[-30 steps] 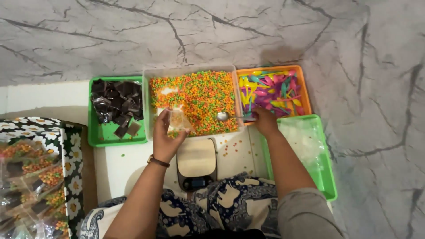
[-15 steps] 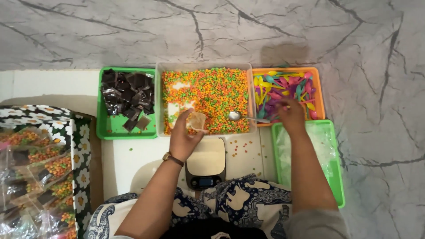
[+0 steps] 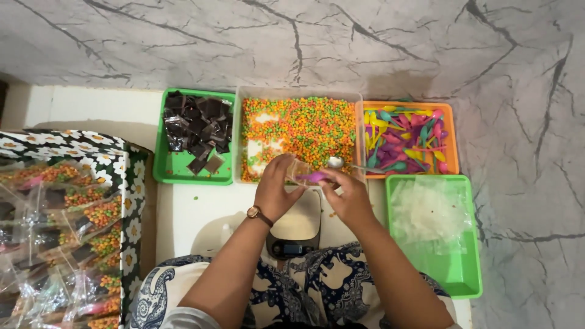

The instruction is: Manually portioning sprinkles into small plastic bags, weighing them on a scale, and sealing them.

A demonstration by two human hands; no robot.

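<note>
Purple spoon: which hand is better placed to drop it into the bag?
Right. The right hand already pinches the purple spoon at the bag mouth; the left hand is busy holding the bag.

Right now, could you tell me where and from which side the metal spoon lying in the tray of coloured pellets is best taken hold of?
Grip the metal spoon by its thin handle, which runs rightward toward the orange tray. Come from above on the right: the bowl lies on the pellets in the clear tray, while the handle looks raised and free near the rim. The right hand, holding a purple spoon, is nearest.
</note>
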